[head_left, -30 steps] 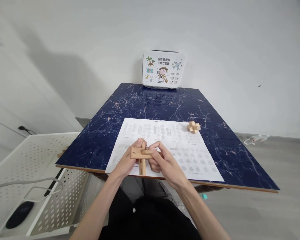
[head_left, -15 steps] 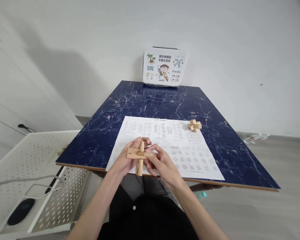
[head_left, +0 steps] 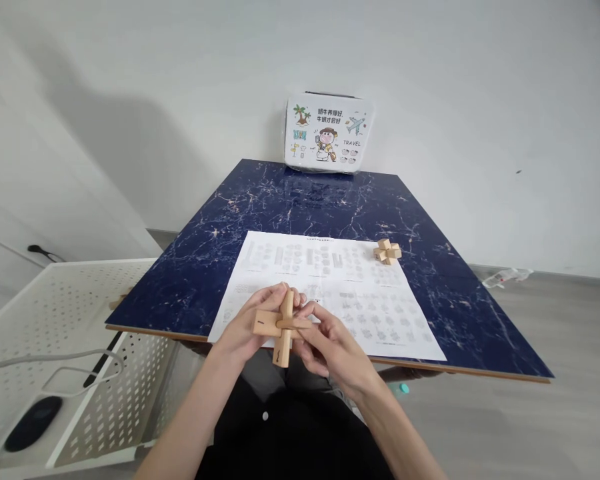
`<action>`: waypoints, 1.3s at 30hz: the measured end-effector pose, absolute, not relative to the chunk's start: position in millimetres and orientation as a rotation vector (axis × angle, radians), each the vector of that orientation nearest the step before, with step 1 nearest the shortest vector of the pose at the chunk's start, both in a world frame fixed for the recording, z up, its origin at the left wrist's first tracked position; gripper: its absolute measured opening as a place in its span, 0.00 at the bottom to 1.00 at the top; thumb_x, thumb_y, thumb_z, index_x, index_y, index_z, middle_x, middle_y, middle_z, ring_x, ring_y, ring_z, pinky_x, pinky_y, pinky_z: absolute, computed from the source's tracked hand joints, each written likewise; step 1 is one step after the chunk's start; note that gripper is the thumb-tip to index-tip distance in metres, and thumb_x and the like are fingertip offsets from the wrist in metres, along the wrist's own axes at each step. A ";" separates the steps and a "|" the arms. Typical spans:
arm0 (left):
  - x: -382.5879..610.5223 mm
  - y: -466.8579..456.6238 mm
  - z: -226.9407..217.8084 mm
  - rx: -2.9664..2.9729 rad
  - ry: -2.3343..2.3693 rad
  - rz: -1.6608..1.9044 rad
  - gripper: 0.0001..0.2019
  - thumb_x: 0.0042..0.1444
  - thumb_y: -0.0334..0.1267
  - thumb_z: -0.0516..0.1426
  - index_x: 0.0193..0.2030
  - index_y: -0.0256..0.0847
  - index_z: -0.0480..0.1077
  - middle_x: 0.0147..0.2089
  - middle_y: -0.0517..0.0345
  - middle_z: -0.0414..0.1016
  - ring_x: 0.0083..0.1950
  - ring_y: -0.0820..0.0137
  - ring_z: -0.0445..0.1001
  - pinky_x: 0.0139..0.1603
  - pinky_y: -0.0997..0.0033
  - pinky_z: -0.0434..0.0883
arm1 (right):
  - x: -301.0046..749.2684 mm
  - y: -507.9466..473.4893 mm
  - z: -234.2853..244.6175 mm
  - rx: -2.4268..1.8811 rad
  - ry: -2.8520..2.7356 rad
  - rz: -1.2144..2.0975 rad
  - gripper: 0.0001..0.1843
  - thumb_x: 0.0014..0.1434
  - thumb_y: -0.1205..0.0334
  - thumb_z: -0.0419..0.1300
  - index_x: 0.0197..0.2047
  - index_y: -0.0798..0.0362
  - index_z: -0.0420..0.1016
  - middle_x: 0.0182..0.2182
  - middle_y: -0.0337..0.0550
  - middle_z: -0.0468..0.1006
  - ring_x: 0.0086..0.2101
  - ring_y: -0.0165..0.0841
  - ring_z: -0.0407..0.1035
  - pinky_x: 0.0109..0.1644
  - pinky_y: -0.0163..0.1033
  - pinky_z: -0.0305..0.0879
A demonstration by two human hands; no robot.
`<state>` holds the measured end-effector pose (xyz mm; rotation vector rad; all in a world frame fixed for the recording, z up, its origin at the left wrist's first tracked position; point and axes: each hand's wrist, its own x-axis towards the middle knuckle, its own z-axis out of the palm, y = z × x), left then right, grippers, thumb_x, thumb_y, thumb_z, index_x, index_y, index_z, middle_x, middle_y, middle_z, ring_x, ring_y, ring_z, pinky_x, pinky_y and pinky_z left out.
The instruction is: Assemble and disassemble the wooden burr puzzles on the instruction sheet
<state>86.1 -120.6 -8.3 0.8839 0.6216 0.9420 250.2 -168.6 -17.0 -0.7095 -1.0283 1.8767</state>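
A cross of pale wooden puzzle bars (head_left: pixel 280 325) is held between both hands just above the near edge of the dark blue marble table (head_left: pixel 220 260). My left hand (head_left: pixel 243 330) grips the horizontal bar from the left, fingers wrapped behind it. My right hand (head_left: pixel 327 341) pinches the right end of the cross, fingers curled. Under the hands lies a white printed instruction sheet (head_left: pixel 360 300). A small assembled wooden knot puzzle (head_left: pixel 387 251) rests at the sheet's far right corner.
A white box with cartoon travel pictures (head_left: pixel 327 135) stands at the table's far edge against the wall. A white perforated cart (head_left: pixel 65 313) with a grey cable and a dark mouse-like object (head_left: pixel 26 432) sits to the left. A clear plastic item (head_left: pixel 505 277) lies on the floor at right.
The wooden cross has been turned slightly in my hands; its upright bar now sticks up higher. Both hands keep their hold. The view shifted a little.
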 end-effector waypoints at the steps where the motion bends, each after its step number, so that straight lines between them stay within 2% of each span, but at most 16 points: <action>1: 86.5 -120.9 -8.6 0.920 0.643 0.913 0.17 0.63 0.51 0.65 0.32 0.38 0.75 0.38 0.56 0.74 0.42 0.66 0.74 0.49 0.67 0.74 | 251.1 -172.0 -15.6 -0.717 -1.013 1.879 0.16 0.70 0.47 0.63 0.43 0.49 0.65 0.21 0.29 0.71 0.16 0.21 0.52 0.20 0.30 0.46; 5: 78.2 -117.2 -3.9 1.267 0.892 0.894 0.21 0.68 0.57 0.57 0.40 0.40 0.78 0.44 0.51 0.79 0.48 0.60 0.78 0.53 0.61 0.74 | 268.1 -184.1 -10.3 -0.807 -0.908 1.801 0.17 0.71 0.45 0.62 0.43 0.50 0.68 0.23 0.32 0.75 0.15 0.23 0.61 0.23 0.32 0.56; 8: 55.8 -109.8 -0.5 1.617 1.235 1.018 0.21 0.69 0.57 0.54 0.47 0.42 0.77 0.53 0.50 0.80 0.55 0.59 0.77 0.59 0.61 0.71 | 298.8 -188.9 -12.0 -0.999 -0.823 1.575 0.17 0.69 0.45 0.64 0.46 0.50 0.70 0.24 0.34 0.77 0.18 0.26 0.65 0.26 0.34 0.63; 11: 28.3 -101.4 -3.7 1.711 1.529 1.072 0.20 0.67 0.58 0.54 0.46 0.43 0.75 0.50 0.51 0.82 0.55 0.57 0.78 0.52 0.63 0.73 | 336.9 -185.6 -17.9 -1.132 -0.795 1.276 0.19 0.66 0.44 0.67 0.46 0.50 0.70 0.25 0.36 0.77 0.20 0.28 0.65 0.26 0.35 0.62; 17: 9.1 -94.3 -10.9 1.752 1.605 1.056 0.19 0.66 0.57 0.54 0.41 0.44 0.75 0.46 0.53 0.83 0.50 0.58 0.79 0.52 0.65 0.72 | 382.9 -157.9 -28.5 -1.268 -0.773 0.804 0.25 0.62 0.41 0.69 0.48 0.47 0.64 0.31 0.39 0.81 0.24 0.31 0.69 0.25 0.35 0.61; 21: 10.6 -97.5 -11.2 1.805 1.629 0.967 0.20 0.66 0.59 0.53 0.41 0.45 0.75 0.46 0.54 0.83 0.50 0.59 0.79 0.43 0.69 0.71 | 379.7 -151.9 -36.5 -1.306 -0.871 0.747 0.27 0.63 0.39 0.67 0.51 0.46 0.61 0.38 0.43 0.83 0.29 0.34 0.74 0.27 0.36 0.65; 25: 8.0 -100.4 -13.5 1.807 1.648 0.985 0.21 0.65 0.60 0.54 0.39 0.45 0.75 0.42 0.54 0.83 0.47 0.59 0.80 0.36 0.72 0.70 | 367.6 -157.7 -43.8 -1.296 -1.067 0.823 0.23 0.68 0.39 0.62 0.52 0.47 0.64 0.35 0.42 0.81 0.27 0.33 0.71 0.29 0.37 0.64; 28: 8.4 -101.4 -12.5 1.787 1.651 1.006 0.21 0.64 0.60 0.55 0.38 0.44 0.75 0.40 0.54 0.83 0.46 0.60 0.80 0.36 0.72 0.70 | 360.9 -156.7 -43.5 -1.320 -1.298 0.916 0.21 0.71 0.39 0.57 0.46 0.50 0.70 0.33 0.43 0.79 0.27 0.33 0.70 0.33 0.39 0.65; 31: 11.4 -102.5 -8.8 1.774 1.655 1.029 0.21 0.63 0.60 0.56 0.37 0.44 0.75 0.39 0.54 0.82 0.44 0.60 0.79 0.37 0.71 0.71 | 357.2 -152.8 -39.8 -1.339 -1.451 0.949 0.22 0.72 0.38 0.55 0.42 0.50 0.72 0.32 0.44 0.79 0.28 0.35 0.71 0.36 0.40 0.66; 39: 13.7 -105.4 -3.8 1.780 1.649 1.059 0.20 0.64 0.59 0.55 0.36 0.44 0.73 0.36 0.55 0.80 0.41 0.62 0.77 0.38 0.71 0.69 | 358.8 -157.3 -38.2 -1.364 -1.506 0.884 0.22 0.73 0.40 0.54 0.39 0.50 0.73 0.29 0.42 0.78 0.28 0.36 0.69 0.34 0.40 0.63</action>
